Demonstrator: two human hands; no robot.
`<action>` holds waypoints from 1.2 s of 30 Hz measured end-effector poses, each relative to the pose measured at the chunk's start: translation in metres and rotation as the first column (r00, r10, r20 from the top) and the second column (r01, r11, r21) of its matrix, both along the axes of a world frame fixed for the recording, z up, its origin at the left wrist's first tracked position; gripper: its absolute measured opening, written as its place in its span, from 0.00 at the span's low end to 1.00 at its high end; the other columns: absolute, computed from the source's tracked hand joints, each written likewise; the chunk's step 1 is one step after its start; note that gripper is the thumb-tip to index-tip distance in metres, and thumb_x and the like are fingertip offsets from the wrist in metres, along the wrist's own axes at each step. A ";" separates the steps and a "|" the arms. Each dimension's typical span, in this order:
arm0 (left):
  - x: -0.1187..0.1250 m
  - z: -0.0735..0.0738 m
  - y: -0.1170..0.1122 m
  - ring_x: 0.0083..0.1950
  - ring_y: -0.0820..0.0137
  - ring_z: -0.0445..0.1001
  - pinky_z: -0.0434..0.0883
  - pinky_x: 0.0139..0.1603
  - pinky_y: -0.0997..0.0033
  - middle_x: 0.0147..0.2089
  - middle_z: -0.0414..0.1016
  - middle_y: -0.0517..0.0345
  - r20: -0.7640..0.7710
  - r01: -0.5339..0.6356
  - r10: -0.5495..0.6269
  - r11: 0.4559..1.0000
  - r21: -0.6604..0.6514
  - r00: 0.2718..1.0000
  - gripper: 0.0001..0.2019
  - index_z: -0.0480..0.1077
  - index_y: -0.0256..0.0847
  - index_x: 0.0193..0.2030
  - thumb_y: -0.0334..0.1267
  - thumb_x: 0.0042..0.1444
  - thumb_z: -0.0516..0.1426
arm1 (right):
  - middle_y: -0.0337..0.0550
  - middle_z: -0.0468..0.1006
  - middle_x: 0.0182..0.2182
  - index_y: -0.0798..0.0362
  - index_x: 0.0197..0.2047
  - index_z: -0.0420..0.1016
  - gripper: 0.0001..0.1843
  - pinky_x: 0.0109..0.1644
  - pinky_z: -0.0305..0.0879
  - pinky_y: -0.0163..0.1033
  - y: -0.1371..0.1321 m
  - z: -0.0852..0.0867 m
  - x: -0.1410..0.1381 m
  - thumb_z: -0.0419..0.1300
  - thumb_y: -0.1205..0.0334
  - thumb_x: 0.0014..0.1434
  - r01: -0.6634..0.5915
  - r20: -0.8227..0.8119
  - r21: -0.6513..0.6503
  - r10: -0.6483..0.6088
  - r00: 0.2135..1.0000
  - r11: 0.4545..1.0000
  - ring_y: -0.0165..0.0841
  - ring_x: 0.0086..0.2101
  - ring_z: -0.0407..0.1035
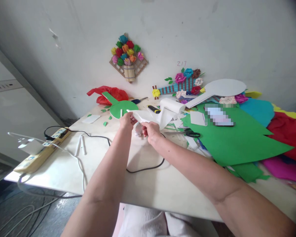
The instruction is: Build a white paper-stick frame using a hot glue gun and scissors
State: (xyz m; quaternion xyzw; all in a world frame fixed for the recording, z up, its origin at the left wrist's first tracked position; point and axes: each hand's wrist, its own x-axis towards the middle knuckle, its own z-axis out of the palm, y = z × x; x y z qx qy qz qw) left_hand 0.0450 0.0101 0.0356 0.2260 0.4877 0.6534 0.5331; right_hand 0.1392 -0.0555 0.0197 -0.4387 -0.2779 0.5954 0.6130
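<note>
Pale wall backs a cluttered table beneath held white paper.

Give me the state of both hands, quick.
Left hand: closed on the white sheet, near its end.
Right hand: closed, pinching the same sheet's edge.

From the right hand, bare white table gave passage towards 6 o'clock, between the forearms, though a black cable looped across it. Scissors and green sheets obstructed 3 o'clock. From the left hand, a power strip blocked 8 o'clock.
</note>
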 end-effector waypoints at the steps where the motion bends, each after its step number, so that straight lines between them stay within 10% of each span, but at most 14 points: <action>1: 0.000 0.000 0.000 0.17 0.77 0.64 0.69 0.25 0.74 0.15 0.60 0.65 -0.007 0.000 0.000 1.000 -0.003 1.000 0.05 0.65 0.38 0.30 0.29 0.44 0.55 | 0.32 0.63 0.09 0.53 0.17 0.56 0.12 0.09 0.43 0.28 0.000 -0.001 -0.001 0.57 0.71 0.43 0.004 -0.001 -0.004 -0.004 1.000 1.000 0.22 0.09 0.53; 36: -0.009 0.002 0.012 0.22 0.74 0.69 0.70 0.28 0.74 0.19 0.64 0.60 -0.051 0.013 -0.014 1.000 -0.027 0.999 0.04 0.64 0.36 0.28 0.26 0.47 0.51 | 0.40 0.73 0.15 0.59 0.28 0.66 0.07 0.13 0.54 0.28 -0.015 0.001 -0.011 0.57 0.63 0.53 -0.172 -0.114 -0.040 0.166 0.980 0.984 0.23 0.11 0.57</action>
